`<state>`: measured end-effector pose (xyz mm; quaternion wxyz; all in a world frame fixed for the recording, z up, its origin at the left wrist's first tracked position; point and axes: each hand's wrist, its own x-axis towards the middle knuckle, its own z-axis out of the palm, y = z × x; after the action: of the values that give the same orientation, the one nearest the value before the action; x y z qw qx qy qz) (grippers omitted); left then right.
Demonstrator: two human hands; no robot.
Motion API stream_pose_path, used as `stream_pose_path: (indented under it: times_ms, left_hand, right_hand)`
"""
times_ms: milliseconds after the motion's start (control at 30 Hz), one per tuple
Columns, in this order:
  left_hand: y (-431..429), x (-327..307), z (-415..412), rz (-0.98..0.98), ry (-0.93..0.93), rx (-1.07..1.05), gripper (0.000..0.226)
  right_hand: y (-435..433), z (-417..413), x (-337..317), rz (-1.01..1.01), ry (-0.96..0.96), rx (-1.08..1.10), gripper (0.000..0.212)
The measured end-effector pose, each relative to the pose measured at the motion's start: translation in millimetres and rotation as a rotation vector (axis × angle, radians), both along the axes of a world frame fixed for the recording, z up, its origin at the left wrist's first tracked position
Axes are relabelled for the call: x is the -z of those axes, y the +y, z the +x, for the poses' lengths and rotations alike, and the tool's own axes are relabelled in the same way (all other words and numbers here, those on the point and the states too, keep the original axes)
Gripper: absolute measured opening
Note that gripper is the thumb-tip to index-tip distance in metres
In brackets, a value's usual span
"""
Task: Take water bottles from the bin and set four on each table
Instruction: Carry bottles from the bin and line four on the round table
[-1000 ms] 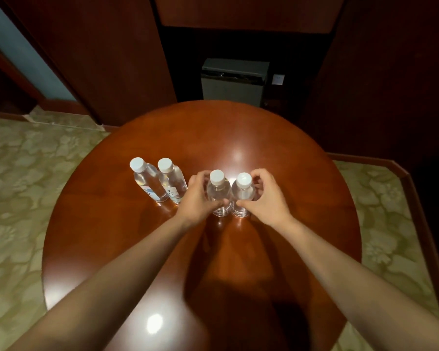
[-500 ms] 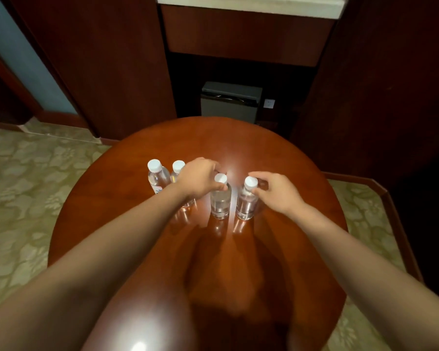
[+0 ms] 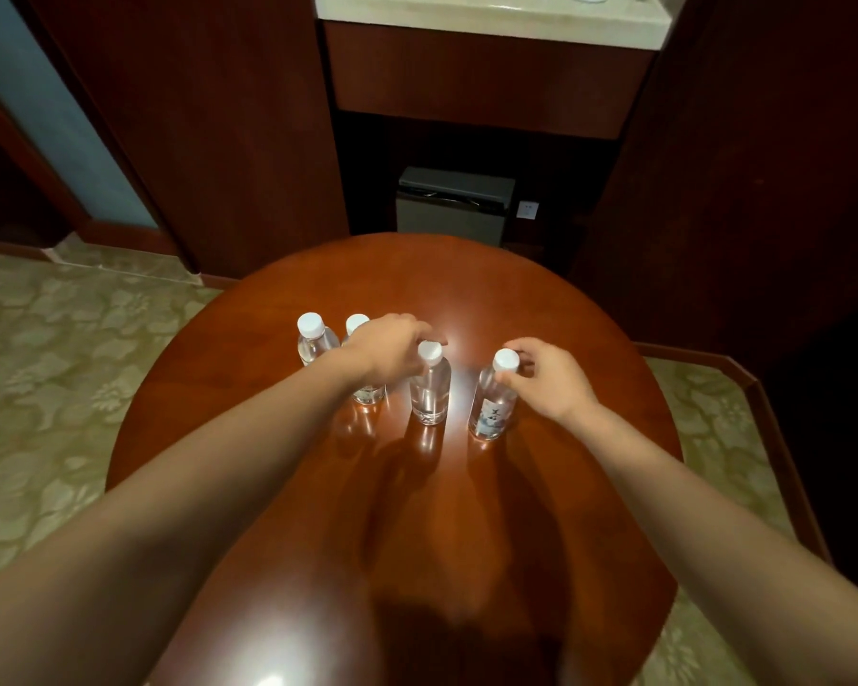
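Several clear water bottles with white caps stand upright in a row on the round wooden table [image 3: 466,289]. The leftmost bottle [image 3: 312,345] stands free. My left hand [image 3: 391,348] reaches over the second bottle [image 3: 369,392], hiding most of it, and its fingers curl round the neck of the third bottle [image 3: 430,394]. My right hand [image 3: 548,378] pinches the cap of the rightmost bottle [image 3: 491,410], which shows a label. A gap separates the two right-hand bottles.
A grey lidded bin [image 3: 454,205] stands on the floor behind the table, under a wooden counter with a pale top [image 3: 491,14]. Dark wood panels rise at the back and right. Patterned carpet [image 3: 45,368] surrounds the table.
Both hands rose from the bottles' bodies to their tops. The two right-hand bottles, touching before, now stand apart. The view has tilted up and pulled back.
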<state>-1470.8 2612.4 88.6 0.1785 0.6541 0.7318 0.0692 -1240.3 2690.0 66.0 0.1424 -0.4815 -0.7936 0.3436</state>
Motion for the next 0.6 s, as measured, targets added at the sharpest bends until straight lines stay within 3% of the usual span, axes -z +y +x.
stream_pose_path:
  times_ms: [200,600]
  left_hand:
    - [-0.4,-3.5,-0.5,0.085,0.165,0.002,0.032]
    - [13.0,-10.2,-15.2,0.087,0.358,-0.101,0.048]
  right_hand:
    - [0.5,-6.0,-0.9,-0.038,0.07,0.015,0.026]
    - [5.9,-45.4,-5.6,0.009,0.126,0.052,0.025]
